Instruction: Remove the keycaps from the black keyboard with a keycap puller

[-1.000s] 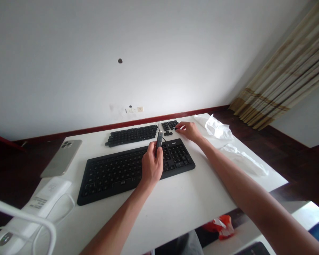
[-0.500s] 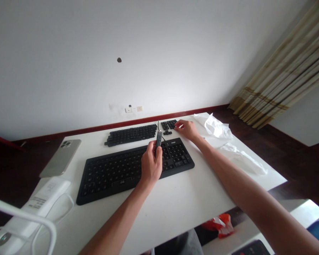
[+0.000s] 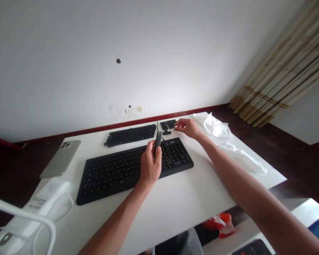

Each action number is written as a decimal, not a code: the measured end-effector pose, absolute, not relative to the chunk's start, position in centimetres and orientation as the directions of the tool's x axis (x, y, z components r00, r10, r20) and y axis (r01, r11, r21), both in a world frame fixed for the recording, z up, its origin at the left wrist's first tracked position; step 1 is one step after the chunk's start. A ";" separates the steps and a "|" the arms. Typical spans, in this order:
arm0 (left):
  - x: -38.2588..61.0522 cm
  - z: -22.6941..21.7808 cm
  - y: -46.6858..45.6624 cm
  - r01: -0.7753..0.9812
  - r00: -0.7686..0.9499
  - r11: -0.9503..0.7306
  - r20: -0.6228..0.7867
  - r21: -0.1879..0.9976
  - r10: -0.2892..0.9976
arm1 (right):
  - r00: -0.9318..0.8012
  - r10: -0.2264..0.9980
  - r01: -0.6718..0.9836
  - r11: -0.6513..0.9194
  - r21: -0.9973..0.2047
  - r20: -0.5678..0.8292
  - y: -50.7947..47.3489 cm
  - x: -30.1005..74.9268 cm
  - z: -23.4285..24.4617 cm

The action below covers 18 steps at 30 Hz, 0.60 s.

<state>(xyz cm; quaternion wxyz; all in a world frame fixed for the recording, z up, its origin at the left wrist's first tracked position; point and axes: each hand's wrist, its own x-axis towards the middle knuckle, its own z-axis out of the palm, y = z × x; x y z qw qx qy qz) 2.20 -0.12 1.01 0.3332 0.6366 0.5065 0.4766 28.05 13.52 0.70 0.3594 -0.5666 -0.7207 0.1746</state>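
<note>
My left hand is closed around a small dark bar-shaped tool, which points up and away from me. It hovers over the black keyboard, hiding part of its middle. At the far edge of the table my right hand has thumb and fingers curled together beside a block of loose black number-pad keycaps. Whatever sits between those fingertips is too small to make out. Left of there, many loose keycaps lie in rows behind the keyboard. A small cluster of keycaps lies just nearer.
A phone lies face down at the left table edge. Nearer stands a white power strip with white cables. Crumpled white plastic bags are on the right. Under the white table shows a red bag.
My right hand's fingers have shifted very slightly beside the number-pad keycaps. My left hand keeps its hold on the dark tool, nearly still.
</note>
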 end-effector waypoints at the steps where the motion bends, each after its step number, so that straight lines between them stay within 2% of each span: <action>1: 2.2 1.1 -0.2 0.324 0.042 -0.281 0.283 0.903 0.958 | -0.160 0.947 0.637 0.314 -0.704 0.277 13.1 28.1 1.3; 3: 2.3 1.3 -0.3 0.326 0.070 -0.322 0.317 0.889 0.946 | -0.352 0.925 0.485 0.309 -0.818 0.141 12.0 27.8 2.6; 5: 2.4 1.6 -0.5 0.336 0.111 -0.367 0.350 0.868 0.930 | -0.577 0.817 0.336 0.244 -0.910 0.006 10.7 27.1 3.8; 8: 2.6 1.8 -0.7 0.352 0.160 -0.420 0.388 0.836 0.908 | -0.741 0.671 0.162 0.149 -0.976 -0.020 8.9 25.3 5.1; 13: 2.8 1.6 -1.2 0.420 0.165 -0.434 0.403 0.797 0.900 | -0.736 0.671 0.049 0.193 -0.980 0.096 7.7 23.4 5.8; 18: 2.9 1.2 -1.3 0.523 0.103 -0.434 0.452 0.734 0.886 | -0.570 0.799 -0.088 0.171 -0.981 0.191 9.4 26.8 5.8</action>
